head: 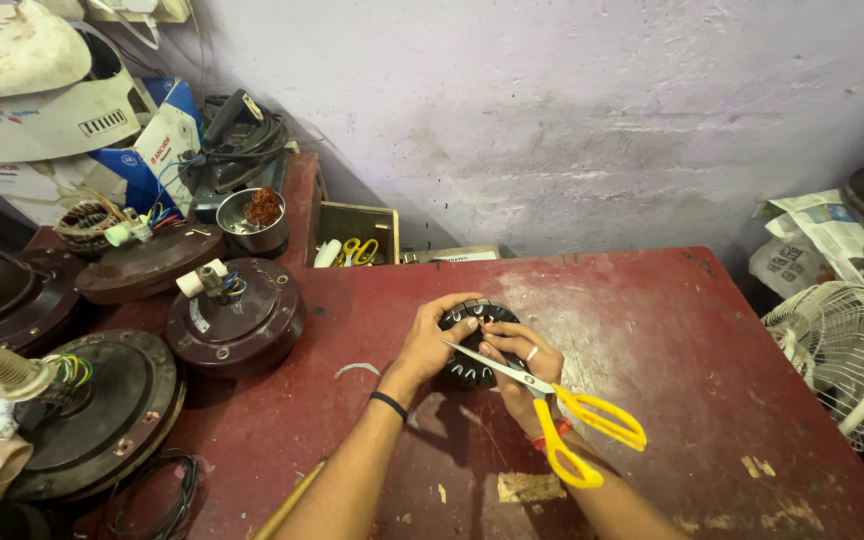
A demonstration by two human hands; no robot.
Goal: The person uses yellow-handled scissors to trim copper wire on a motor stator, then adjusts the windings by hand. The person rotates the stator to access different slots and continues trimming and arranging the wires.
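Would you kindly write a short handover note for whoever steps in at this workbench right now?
Left hand: fingers on the top of the round black toothed stator core, steadying it on the worn red table.
Right hand: on the core's right side, with the yellow-handled scissors; blades closed, tips pointing left across the core.
Done: the core shows no copper winding.
Left: whether anything is being cut cannot be told.
Nearby: dark brown ceiling fan motor to the left.

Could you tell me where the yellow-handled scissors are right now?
In the head view, the scissors lie at centre on the red table, under the right hand, blades pointing toward the black toothed ring both hands hold.
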